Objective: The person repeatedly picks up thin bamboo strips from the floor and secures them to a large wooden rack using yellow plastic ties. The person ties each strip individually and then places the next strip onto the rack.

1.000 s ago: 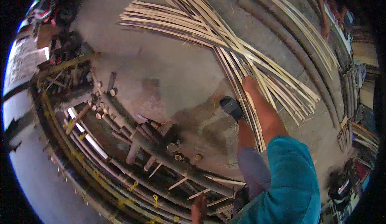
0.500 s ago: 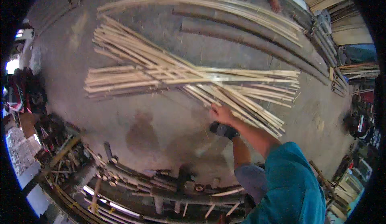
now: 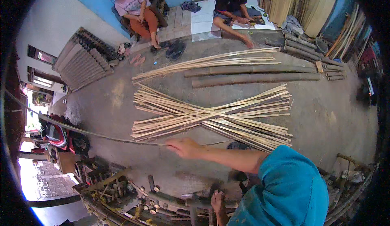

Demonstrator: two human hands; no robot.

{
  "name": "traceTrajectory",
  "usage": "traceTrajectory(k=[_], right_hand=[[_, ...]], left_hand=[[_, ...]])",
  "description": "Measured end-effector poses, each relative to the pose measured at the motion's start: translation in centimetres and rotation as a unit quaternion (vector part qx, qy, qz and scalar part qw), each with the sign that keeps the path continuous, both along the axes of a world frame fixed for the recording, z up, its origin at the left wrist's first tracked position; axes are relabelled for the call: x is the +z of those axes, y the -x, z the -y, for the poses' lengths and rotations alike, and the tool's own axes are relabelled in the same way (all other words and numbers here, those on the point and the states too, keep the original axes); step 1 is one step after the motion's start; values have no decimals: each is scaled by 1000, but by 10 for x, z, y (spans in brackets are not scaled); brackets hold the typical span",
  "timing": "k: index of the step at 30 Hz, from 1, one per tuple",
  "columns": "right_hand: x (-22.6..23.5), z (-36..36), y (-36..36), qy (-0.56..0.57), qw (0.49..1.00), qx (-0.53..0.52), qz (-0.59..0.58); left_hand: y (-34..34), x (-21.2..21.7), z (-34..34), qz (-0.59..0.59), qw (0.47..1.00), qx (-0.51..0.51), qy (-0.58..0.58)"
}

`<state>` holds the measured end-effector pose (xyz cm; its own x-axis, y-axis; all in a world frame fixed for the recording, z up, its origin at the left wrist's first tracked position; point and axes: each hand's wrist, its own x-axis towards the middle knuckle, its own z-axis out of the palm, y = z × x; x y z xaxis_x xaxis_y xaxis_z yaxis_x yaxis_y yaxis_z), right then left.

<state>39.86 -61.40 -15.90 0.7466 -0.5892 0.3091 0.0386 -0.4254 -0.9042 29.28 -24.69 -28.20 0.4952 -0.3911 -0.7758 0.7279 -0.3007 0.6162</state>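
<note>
My right hand, reaching left from a teal sleeve, is closed around a long thin bamboo strip. The strip curves away to the upper left, and a short dark length shows beyond my wrist. Lower down, my left hand has its fingers curled; whatever they hold, if anything, cannot be made out. Beyond my right forearm, a bundle of pale split bamboo strips lies crossed in an X on the concrete floor. A dark sandal shows by the bundle's near edge.
Behind the crossed bundle lie more pale strips and long dark bamboo halves. Cut bamboo poles fill the near edge. One person sits at the far left, another on the tiles. A red motorbike stands left.
My right hand has left the bundle's near edge, moved left and now holds a long strip. The view has tilted up, bringing the seated people into sight. My left hand now shows.
</note>
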Motion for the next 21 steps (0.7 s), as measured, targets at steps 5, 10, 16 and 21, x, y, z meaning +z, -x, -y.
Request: traceTrajectory(k=[5, 10, 16, 21], right_hand=[[140, -74, -41, -97, 960, 102, 241], [246, -110, -49, -360, 854, 271, 262], [269, -128, -80, -510, 786, 314, 154], [200, -130, -132, -628, 648, 426, 66]], left_hand=[[-7, 32, -33, -93, 975, 200, 27], [21, 52, -58, -65, 958, 277, 31], [98, 78, -79, 66, 939, 337, -14], [190, 91, -59, 253, 871, 375, -189]])
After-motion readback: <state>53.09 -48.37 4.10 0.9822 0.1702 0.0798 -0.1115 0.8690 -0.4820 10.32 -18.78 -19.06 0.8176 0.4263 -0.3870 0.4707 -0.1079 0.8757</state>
